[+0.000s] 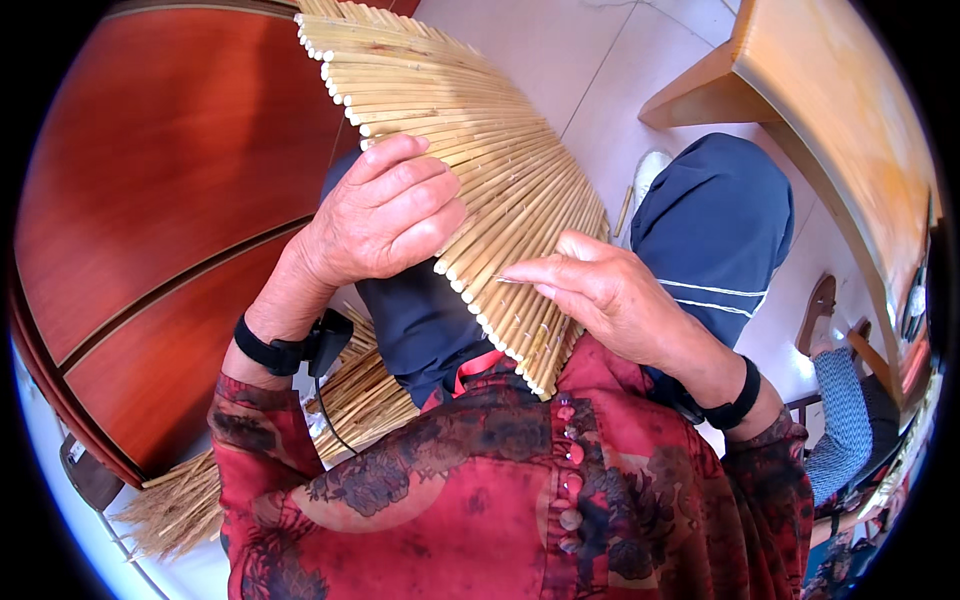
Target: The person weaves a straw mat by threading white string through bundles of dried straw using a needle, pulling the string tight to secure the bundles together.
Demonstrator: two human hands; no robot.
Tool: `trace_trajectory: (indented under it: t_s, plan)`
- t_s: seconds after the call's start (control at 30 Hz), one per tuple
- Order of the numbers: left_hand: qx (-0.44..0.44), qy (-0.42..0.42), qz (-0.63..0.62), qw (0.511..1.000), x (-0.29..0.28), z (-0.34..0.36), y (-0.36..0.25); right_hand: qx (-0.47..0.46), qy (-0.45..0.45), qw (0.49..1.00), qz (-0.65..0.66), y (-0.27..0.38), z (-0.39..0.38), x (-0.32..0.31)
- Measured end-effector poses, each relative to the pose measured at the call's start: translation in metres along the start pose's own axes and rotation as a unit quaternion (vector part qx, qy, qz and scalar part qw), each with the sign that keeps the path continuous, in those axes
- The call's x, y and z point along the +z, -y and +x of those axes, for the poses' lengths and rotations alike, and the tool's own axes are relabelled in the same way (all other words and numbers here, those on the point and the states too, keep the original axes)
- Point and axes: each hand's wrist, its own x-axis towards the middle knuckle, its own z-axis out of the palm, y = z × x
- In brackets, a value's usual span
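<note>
A fan-shaped mat of straw stalks (pixel 500 180), laid side by side and stitched with thin thread, lies across my lap with its cut pale ends toward my left. My left hand (pixel 385 210) is curled closed over the mat's left edge. Its thumb and whatever it holds are hidden. Over the lower part of the mat, my right hand (pixel 605 295) pinches a thin needle (pixel 508 280) between thumb and forefinger, its tip close to the stalks.
On my left stands a red-brown wooden cabinet (pixel 150 220), with a bundle of loose straw (pixel 190 500) below it. A wooden table (pixel 840 90) rises at the right. Beyond my knee (pixel 715 210), another person's leg (pixel 840 420) shows near the right rim.
</note>
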Motion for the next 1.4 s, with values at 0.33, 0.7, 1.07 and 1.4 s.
trace_trajectory:
  t_s: [0.33, 0.7, 1.07, 1.4]
  plan:
    - [-0.006, -0.001, 0.004, 1.000, -0.001, -0.001, 0.000, 0.004, 0.011, 0.999, -0.033, 0.003, 0.002, -0.004]
    - [-0.007, 0.004, -0.003, 1.000, -0.005, 0.004, 0.001, -0.013, 0.009, 1.000, 0.020, 0.003, 0.006, -0.007]
    - [-0.006, -0.001, -0.004, 1.000, -0.005, 0.010, 0.001, -0.020, 0.008, 0.999, -0.037, 0.012, 0.006, -0.012]
    - [0.046, -0.017, -0.038, 0.998, -0.002, 0.025, 0.010, -0.032, 0.020, 0.983, -0.181, 0.042, 0.010, -0.025]
